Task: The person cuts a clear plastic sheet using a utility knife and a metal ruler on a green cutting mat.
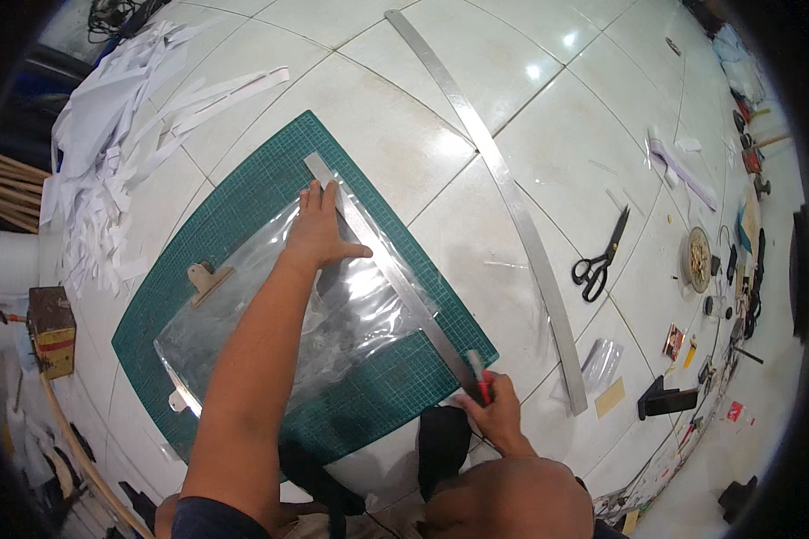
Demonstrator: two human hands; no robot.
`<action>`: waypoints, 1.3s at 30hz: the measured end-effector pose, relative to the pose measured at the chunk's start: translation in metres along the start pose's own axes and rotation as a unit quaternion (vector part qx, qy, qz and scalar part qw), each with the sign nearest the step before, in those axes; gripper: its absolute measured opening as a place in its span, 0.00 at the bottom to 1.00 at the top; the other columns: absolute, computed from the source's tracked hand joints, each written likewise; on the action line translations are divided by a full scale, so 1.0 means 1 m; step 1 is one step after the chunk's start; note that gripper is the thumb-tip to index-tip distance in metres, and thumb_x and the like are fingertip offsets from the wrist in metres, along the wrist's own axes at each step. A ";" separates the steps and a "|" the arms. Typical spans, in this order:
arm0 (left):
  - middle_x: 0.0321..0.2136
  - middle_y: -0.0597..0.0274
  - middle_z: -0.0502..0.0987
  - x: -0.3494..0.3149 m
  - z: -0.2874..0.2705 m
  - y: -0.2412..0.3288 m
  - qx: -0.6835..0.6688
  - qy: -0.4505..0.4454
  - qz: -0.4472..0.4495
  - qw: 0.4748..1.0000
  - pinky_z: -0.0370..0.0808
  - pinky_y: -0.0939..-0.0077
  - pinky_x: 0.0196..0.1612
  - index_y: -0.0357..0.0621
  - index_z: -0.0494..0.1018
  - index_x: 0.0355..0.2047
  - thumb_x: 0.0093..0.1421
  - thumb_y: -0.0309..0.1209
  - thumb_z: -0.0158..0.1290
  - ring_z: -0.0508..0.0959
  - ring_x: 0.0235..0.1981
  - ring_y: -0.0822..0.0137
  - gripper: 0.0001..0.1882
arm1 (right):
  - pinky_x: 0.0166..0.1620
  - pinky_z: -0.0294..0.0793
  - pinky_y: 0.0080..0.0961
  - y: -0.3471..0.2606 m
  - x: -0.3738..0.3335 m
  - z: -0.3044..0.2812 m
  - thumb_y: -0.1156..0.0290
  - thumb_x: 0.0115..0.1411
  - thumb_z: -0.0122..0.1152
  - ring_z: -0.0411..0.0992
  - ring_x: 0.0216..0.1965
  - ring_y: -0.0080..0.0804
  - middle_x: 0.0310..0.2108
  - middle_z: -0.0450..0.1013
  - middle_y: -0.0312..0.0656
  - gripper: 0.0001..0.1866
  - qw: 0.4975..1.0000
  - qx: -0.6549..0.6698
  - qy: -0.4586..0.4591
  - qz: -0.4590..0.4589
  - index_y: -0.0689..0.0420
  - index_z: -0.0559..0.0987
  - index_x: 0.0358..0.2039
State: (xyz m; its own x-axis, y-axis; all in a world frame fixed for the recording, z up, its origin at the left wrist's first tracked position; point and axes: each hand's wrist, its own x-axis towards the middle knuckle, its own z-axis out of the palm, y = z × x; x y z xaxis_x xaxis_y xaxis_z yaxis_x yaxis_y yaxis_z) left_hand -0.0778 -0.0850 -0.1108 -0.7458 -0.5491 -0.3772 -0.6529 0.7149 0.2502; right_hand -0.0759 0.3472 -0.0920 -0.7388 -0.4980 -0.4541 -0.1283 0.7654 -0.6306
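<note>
A clear plastic sheet (243,334) lies on the green cutting mat (175,269), with one bulldog clip (208,283) on its upper left edge and another clip (185,401) near its lower left corner. Across the sheet's right side runs a steel ruler (388,268). My left hand (319,229) lies on the ruler's upper part, fingers stretched forward and thumb spread over it. By the ruler's near end, at the mat's right corner, my right hand (502,415) is closed around a red-handled cutter knife (485,386). Its fingers are partly hidden, and the blade does not show clearly.
A long metal ruler (499,171) lies on the tiled floor right of the mat. Beyond it are black scissors (600,259), a bowl of small pieces (696,259) and a black tape dispenser (666,398). White scrap strips (108,162) pile up at left, above a wooden block (52,331).
</note>
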 end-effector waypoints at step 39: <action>0.73 0.44 0.45 0.002 -0.014 0.015 0.057 -0.026 -0.025 0.998 0.60 0.56 0.70 0.42 0.44 0.73 0.34 0.64 0.71 0.50 0.72 0.40 0.74 | 0.36 0.72 0.41 0.020 0.026 0.013 0.60 0.49 0.77 0.73 0.34 0.49 0.30 0.72 0.48 0.22 0.989 -0.089 0.056 -0.105 0.60 0.77 0.35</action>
State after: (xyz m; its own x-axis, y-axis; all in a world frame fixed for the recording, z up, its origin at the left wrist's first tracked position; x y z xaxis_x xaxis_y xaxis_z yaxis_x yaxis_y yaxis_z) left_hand -0.0911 -0.0812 -0.0951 -0.7024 -0.5652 -0.4326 -0.6681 0.7332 0.1268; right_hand -0.0890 0.3445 -0.1251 -0.7510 -0.6125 -0.2468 -0.3937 0.7153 -0.5774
